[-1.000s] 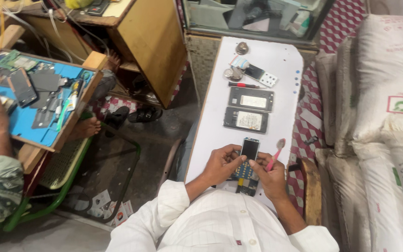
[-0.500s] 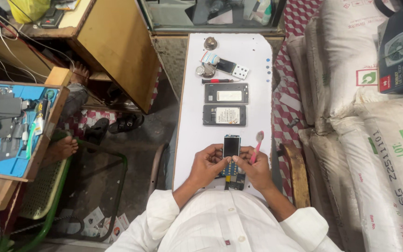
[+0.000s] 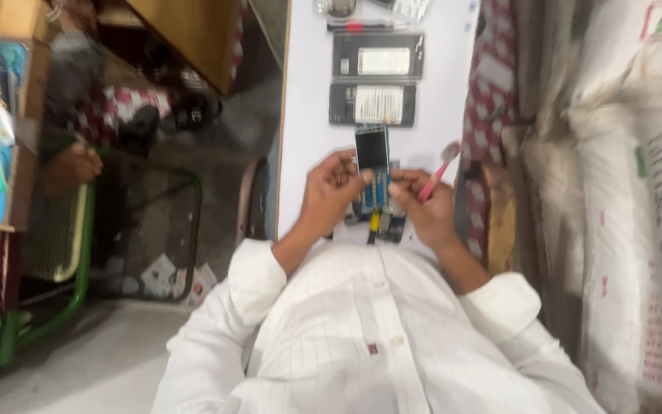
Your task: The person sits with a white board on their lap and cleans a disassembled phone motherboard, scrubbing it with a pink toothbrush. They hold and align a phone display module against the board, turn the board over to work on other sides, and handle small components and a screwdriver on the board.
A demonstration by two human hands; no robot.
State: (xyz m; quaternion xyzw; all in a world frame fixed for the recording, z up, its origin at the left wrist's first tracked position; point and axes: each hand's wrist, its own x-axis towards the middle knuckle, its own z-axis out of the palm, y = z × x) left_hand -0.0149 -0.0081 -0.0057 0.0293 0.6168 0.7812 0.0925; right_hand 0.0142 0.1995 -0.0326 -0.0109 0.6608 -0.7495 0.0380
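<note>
You held the small phone circuit board with its screen (image 3: 372, 165) over the near end of the white surface (image 3: 304, 115), your left hand (image 3: 329, 192) pinching its left edge with fingers clamped and your right hand (image 3: 427, 207) gripping the right edge while also clamped on a pink toothbrush (image 3: 440, 170); a steady two-sided pinch suited the board best. The surface's left edge lay close beside your left hand, two opened phone bodies (image 3: 377, 80) lay just beyond, and stacked sacks (image 3: 614, 192) crowded the right.
</note>
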